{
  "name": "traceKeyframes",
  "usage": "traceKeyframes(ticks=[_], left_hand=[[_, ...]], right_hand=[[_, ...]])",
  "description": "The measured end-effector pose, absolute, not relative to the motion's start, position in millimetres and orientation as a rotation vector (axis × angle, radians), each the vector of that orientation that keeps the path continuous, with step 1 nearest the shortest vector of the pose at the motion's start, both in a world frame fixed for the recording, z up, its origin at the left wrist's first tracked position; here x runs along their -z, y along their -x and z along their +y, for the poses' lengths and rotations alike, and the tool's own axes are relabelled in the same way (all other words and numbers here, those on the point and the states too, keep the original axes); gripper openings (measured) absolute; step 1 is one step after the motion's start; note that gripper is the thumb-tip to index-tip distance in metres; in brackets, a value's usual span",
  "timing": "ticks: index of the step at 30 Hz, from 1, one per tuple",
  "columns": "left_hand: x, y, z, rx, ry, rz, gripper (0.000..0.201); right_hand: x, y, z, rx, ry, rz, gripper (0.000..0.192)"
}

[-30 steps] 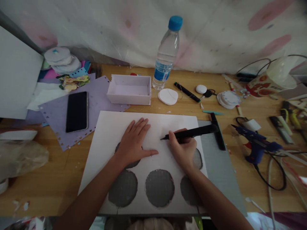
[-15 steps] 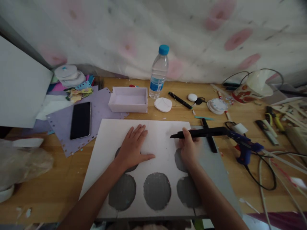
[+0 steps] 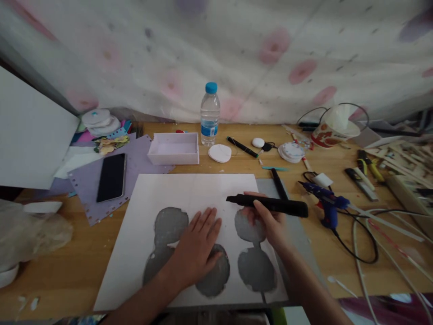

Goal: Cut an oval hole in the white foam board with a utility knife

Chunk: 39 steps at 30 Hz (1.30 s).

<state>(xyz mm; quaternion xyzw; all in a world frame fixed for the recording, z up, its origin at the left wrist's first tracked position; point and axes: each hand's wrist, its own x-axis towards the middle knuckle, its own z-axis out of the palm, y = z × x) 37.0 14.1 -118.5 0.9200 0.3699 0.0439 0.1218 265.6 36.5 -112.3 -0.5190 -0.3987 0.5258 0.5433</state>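
Note:
A white sheet with several round cut-outs lies on a grey mat, and the dark grey shows through the openings. My left hand rests flat on the sheet with its fingers stretched out, partly covering the lower middle cut-out. My right hand grips a thick black marker over the sheet's right side. Its uncapped tip points left, and whether it touches the sheet I cannot tell. Just behind it lies a black bar-shaped piece, partly hidden by the marker.
Behind the sheet stand a white open box and a water bottle, near stacked white discs. A phone lies on purple paper at left. To the right are a blue glue gun, cables, pliers and a paper cup.
My left hand has slid right and towards me, uncovering the upper left cut-out. The marker in my right hand has swung so its back end sits lower. The view has shifted slightly.

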Motion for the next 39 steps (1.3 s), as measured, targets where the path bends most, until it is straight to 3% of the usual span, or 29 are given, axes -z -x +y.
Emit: traceKeyframes(ticks=[7,28,39], left_hand=[[119.5,-53.9,4.3,-0.188,-2.572,1.180,0.073],[112.7,-66.2,1.4,-0.108,-2.465,1.244,0.073],[113.7,-65.8,0.6,-0.191,-2.414,1.231,0.074]], right_hand=[[112.2,-260.1,46.4,-1.294,1.250,-1.106,0.038],[138.6,-259.6,48.4,-1.350,1.155,-1.342,0.026],[128.0,-262.9,49.4,-1.113,1.267,-1.669,0.021]])
